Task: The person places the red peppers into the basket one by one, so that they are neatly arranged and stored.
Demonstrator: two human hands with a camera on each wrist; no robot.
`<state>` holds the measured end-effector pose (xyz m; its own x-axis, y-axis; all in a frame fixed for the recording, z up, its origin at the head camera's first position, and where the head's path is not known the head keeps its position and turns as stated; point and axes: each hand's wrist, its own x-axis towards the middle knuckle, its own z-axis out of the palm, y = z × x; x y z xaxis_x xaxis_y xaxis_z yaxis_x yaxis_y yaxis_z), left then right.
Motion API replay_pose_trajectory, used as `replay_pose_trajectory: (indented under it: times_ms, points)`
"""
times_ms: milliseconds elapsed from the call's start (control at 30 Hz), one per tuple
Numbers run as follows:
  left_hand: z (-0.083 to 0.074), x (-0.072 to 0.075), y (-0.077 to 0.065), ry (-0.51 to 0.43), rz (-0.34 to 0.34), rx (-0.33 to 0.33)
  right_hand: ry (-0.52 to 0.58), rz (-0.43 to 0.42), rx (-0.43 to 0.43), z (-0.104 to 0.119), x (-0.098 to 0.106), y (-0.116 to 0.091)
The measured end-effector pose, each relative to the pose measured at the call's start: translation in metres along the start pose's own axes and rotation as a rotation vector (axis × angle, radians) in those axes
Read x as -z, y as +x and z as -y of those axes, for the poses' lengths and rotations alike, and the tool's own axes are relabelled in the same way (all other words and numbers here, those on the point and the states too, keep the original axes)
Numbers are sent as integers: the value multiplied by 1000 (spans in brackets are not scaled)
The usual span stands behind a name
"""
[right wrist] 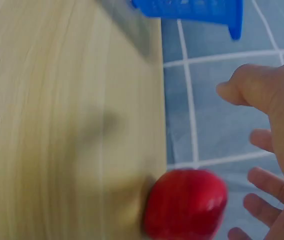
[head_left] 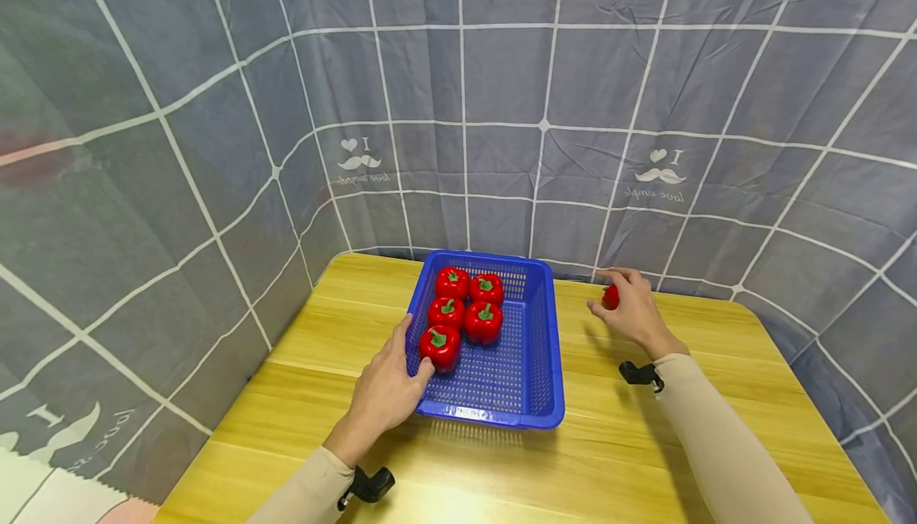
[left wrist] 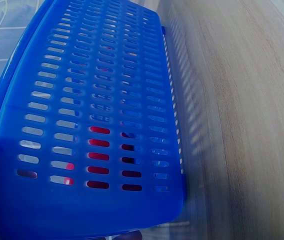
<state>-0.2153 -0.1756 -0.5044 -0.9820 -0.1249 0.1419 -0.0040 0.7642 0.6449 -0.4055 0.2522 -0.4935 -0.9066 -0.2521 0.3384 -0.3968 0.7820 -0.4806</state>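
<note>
A blue plastic basket (head_left: 539, 333) stands on the table, with several red bell peppers (head_left: 483, 322) inside along its left part. My left hand (head_left: 387, 385) grips the basket's left rim near the front corner, its thumb beside the nearest pepper (head_left: 439, 347). The left wrist view shows the slotted basket wall (left wrist: 82, 210) up close; most of that hand is hidden there. To the right of the basket, my right hand (head_left: 634, 309) is spread over a single red bell pepper (head_left: 610, 297) on the table. The right wrist view shows a gap between its fingers and this pepper (right wrist: 187, 205).
The wooden table (head_left: 595, 460) reaches back to a grey curtain (head_left: 501, 158) with white grid lines, which also hangs at both sides. A black wrist camera (head_left: 372, 484) is on the left wrist and another black camera (head_left: 637, 374) on the right.
</note>
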Motion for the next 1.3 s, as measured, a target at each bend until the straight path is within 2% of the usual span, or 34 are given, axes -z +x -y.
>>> replay_pose_trajectory:
  times_ms: [300, 667, 833, 1100, 1300]
  points:
    - [0, 0, 0, -1, 2, 6, -10, -33, -81, -27, -4, -1]
    - [1, -1, 0, -3, -2, 6, 22, 48, -186, -48, -12, -2]
    - [1, -1, 0, -6, -2, 1, 39, 54, -183, -53, -14, -4]
    - [1, -2, 1, -2, 0, 3, 48, -26, -158, -53, -15, -8]
    - [1, -1, 1, 1, 4, 4, 47, -40, -152, -54, -16, -13]
